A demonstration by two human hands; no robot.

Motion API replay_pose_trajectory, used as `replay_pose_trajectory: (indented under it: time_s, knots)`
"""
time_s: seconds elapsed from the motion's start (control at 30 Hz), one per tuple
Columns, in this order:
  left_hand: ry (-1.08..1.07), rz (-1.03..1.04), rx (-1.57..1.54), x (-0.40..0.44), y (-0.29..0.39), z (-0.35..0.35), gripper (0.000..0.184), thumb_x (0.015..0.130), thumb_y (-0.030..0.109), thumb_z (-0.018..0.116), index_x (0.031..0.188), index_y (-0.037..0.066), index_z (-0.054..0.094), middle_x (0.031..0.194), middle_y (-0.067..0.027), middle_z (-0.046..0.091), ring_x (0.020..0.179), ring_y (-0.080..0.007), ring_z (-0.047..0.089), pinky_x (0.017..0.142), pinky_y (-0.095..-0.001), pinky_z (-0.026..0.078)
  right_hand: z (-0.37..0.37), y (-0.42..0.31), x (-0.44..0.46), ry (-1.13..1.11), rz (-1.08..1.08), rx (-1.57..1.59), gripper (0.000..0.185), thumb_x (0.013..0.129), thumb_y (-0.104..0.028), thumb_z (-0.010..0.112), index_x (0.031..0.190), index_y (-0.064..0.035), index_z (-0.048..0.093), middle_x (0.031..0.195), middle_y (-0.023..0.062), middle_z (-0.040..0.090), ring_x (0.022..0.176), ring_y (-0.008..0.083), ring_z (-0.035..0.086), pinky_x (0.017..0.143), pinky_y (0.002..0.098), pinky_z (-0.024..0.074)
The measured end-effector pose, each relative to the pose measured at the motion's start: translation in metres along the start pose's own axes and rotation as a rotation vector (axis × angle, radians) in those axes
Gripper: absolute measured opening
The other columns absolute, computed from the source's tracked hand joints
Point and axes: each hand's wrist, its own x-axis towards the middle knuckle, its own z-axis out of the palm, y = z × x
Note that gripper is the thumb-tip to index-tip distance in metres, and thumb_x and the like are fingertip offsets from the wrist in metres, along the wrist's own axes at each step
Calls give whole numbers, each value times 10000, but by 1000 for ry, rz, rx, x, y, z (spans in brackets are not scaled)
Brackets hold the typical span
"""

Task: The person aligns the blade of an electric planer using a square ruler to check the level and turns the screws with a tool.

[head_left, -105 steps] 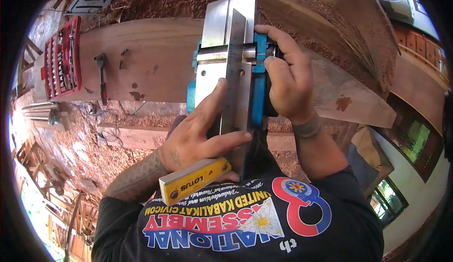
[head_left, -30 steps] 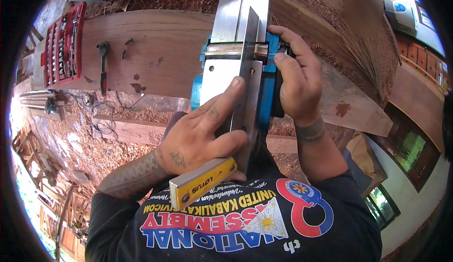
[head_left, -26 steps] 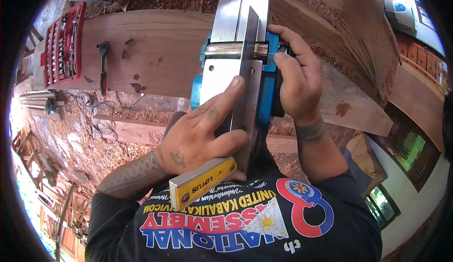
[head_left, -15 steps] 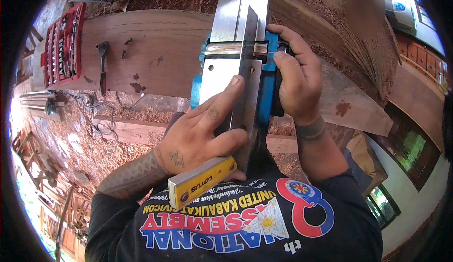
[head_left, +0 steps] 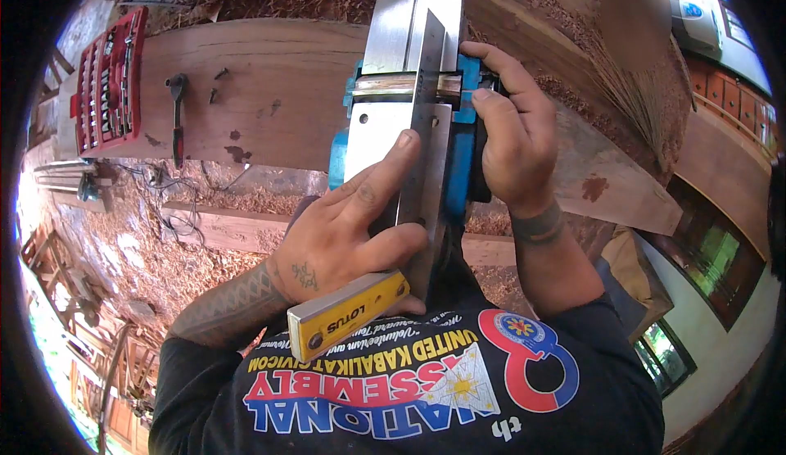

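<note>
An electric hand planer, blue with a bright metal sole, lies upside down before my body, its sole facing up and the cutter drum showing across it. A try square with a yellow handle marked LOTUS stands with its steel blade on edge along the sole, crossing the drum. My left hand is closed around the blade near the handle, index finger stretched along it. At the planer's right side, my right hand grips the blue body beside the drum, thumb and index finger at its edge. Its other fingers are partly hidden.
On the wide plank lie a ratchet wrench, two small bolts and a red socket set case. Wood shavings cover the ground. Cables run at the left, and a stick broom lies at the right.
The planer and try square have shifted very slightly to the left, the square's handle tilting a little. Both hands keep their hold.
</note>
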Motion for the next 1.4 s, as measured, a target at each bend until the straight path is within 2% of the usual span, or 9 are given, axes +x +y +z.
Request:
replay_pose_trajectory:
  time_s: [0.1,0.2,0.43,0.6,0.7,0.93,1.03,1.3,1.4]
  knots:
    - [3,2,5,0,0,1,612,803,563,892,1082,69,663,1680,-481,296,1513,-615,481,1183,-542,523,-1,-2,1,11,-51,-59,430,994,-24,518,1368,89,697,1183,101,747,999,116,647,915,267,522]
    - [-4,11,18,1,-2,-1,611,816,567,883,1086,64,664,1677,-483,298,1508,-617,486,1178,-539,527,-1,-2,0,28,56,25,361,986,-81,599,1297,49,727,1171,204,749,1014,256,719,943,359,559]
    - [-9,5,18,2,0,-2,597,827,565,870,1077,62,668,1672,-488,307,1505,-618,491,1175,-529,530,0,0,-1,25,41,52,365,987,-68,597,1313,46,716,1136,188,728,1018,258,695,949,362,548]
    - [-45,24,14,1,-4,-3,662,836,595,924,1151,81,652,1695,-525,203,1508,-694,416,1167,-591,510,-1,0,1,23,20,45,358,986,-66,599,1305,42,720,1141,193,727,1021,278,699,955,371,549]
    - [-21,7,18,3,-1,-3,624,817,575,900,1100,73,659,1679,-498,277,1501,-641,473,1166,-544,529,-1,0,2,0,-15,-25,415,1018,-29,519,1376,82,697,1198,110,749,1024,119,651,936,269,522]
    - [-15,-9,29,3,0,-2,608,811,567,892,1088,78,662,1679,-477,307,1494,-616,505,1154,-529,547,-2,0,1,-7,5,-34,415,1020,-25,518,1383,74,695,1185,104,751,1012,119,653,929,272,524]
    - [-46,37,38,1,-7,-2,677,842,613,910,1172,86,645,1698,-518,209,1469,-686,478,1120,-575,553,-1,0,0,3,-1,-30,408,1021,-25,521,1374,74,700,1181,105,753,1005,119,652,924,270,524]
    - [-35,3,46,3,-2,-4,639,813,582,905,1124,82,658,1682,-488,283,1477,-640,506,1119,-541,570,0,-1,1,11,-5,-7,392,1031,-25,526,1364,72,710,1170,103,753,987,118,649,907,266,521]
    - [-41,15,57,3,-4,-3,670,817,608,911,1152,86,658,1700,-484,253,1440,-652,538,1094,-556,583,3,-3,0,43,40,56,327,1012,-77,590,1291,30,723,1102,181,712,992,284,698,935,376,550]
